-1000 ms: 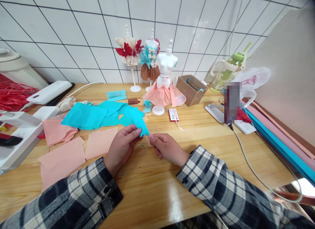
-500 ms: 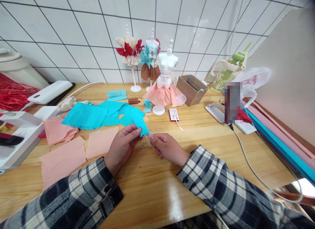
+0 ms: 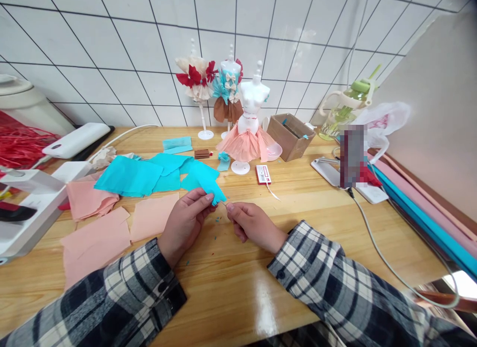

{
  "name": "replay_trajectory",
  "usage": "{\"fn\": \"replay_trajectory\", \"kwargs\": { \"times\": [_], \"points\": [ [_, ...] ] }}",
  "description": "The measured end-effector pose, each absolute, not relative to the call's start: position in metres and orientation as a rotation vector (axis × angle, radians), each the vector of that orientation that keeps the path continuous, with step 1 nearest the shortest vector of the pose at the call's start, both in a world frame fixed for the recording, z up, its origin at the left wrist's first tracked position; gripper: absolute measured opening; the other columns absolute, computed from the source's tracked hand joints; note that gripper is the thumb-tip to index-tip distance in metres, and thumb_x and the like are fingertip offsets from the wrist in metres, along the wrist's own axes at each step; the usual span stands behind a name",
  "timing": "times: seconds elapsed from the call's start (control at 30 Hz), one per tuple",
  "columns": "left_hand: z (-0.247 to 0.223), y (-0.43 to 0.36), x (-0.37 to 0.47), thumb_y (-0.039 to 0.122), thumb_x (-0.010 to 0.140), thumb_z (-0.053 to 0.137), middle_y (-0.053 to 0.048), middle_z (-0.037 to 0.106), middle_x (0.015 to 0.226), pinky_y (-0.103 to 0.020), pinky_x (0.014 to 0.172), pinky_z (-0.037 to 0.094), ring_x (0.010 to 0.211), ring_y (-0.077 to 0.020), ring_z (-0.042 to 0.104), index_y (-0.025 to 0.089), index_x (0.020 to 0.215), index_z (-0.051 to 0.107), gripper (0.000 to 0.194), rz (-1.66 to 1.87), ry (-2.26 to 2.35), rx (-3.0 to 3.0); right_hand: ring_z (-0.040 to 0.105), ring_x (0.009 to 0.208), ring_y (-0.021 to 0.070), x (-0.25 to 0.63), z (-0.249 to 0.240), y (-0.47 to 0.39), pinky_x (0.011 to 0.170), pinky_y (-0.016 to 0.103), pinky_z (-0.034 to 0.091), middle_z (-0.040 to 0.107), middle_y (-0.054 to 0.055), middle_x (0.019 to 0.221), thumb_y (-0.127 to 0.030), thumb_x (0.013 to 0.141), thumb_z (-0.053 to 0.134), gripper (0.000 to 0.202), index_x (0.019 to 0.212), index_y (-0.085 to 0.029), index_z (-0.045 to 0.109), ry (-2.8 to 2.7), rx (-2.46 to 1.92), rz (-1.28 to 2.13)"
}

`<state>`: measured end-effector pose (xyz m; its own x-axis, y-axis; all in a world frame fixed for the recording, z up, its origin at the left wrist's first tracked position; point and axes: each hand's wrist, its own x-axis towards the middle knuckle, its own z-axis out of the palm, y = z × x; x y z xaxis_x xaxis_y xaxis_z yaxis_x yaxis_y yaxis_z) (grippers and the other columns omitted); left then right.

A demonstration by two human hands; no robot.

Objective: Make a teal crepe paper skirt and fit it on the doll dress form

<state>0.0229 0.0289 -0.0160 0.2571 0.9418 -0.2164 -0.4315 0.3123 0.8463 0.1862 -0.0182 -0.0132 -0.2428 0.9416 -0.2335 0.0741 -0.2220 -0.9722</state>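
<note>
My left hand [image 3: 191, 218] pinches the near end of a turquoise crepe paper strip [image 3: 209, 184], which has a ragged, fringed edge by the thumb. Close to its corner, my right hand [image 3: 250, 220] is closed, thumb against forefinger, on a thin needle-like thing [image 3: 224, 204] that points at the paper. Most of that thin thing is hidden in the fingers. Tiny turquoise scraps [image 3: 217, 219] lie on the table below. More turquoise crepe paper [image 3: 128, 175] spreads to the left, with peach paper sheets [image 3: 97, 240] nearer to me.
A white mini mannequin [image 3: 255, 96] in a peach skirt stands behind my hands, two dressed ones beyond it. Near it are a cardboard box [image 3: 294, 143] and a small red-and-white packet [image 3: 264, 173]. A power strip [image 3: 40, 215] lies left; a phone [image 3: 352, 158] and cable stand right.
The tip of my right hand has drawn slightly away from the paper's corner, and the thin thing now shows between them. My left hand has hardly moved.
</note>
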Motion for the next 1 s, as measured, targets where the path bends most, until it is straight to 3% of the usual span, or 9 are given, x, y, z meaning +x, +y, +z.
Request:
{"fn": "replay_trajectory", "kwargs": {
  "times": [0.23,1.0],
  "points": [
    [-0.0163,0.0284,0.0225,0.023,0.065,0.082,0.001,0.069,0.073,-0.021,0.069,0.050,0.067,-0.0100,0.061,0.017,0.071,0.070,0.015,1.033,0.849,0.794,0.043,0.037,0.0088,0.1857,-0.0150,-0.0175,0.040,0.020,0.031,0.048,-0.006,0.041,-0.059,0.092,0.038,0.045,0.071,-0.021,0.043,-1.281,-1.307,1.571],
    [-0.0214,0.0281,0.0234,0.025,0.069,0.080,0.000,0.069,0.072,-0.021,0.069,0.048,0.067,-0.0107,0.061,0.016,0.073,0.071,0.013,1.038,0.872,0.886,0.040,0.035,0.0078,0.1851,-0.0141,-0.0172,0.041,0.020,0.027,0.046,-0.008,0.039,-0.049,0.096,0.037,0.040,0.068,-0.021,0.041,-1.276,-1.299,1.521]
  ]
}}
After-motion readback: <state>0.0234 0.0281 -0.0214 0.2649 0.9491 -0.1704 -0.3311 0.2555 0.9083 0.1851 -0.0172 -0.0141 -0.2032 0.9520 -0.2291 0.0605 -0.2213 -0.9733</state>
